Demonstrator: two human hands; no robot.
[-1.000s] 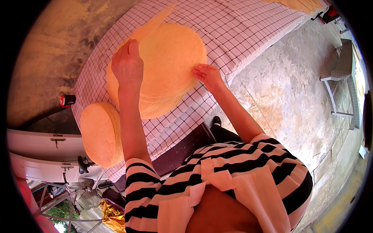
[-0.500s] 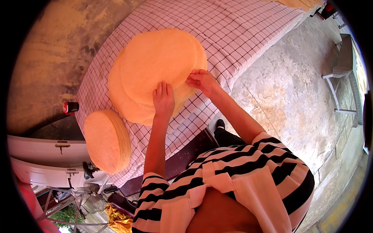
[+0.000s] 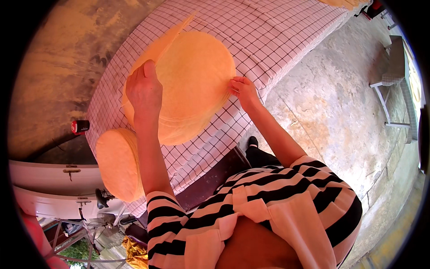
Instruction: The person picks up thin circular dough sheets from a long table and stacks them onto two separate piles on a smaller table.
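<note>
Centres on a table [image 3: 277, 36] draped in pinkish-white cloth with dark checked lines. Right of the table, opens onto grey, blotchy concrete floor [image 3: 313, 107], brightly lit and crossed by thin lines. Across that floor from the table, shows a grey bench [image 3: 395, 60] with pale metal legs. Left of the table, has a mottled brown surface [image 3: 76, 54] and 2 white panels [image 3: 49, 172] with latches. Glows reddish over the table.

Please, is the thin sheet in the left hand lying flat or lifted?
Lifted: the thin sheet slants up from the left hand, seen nearly edge-on, beside the pale top of the pile.
</note>
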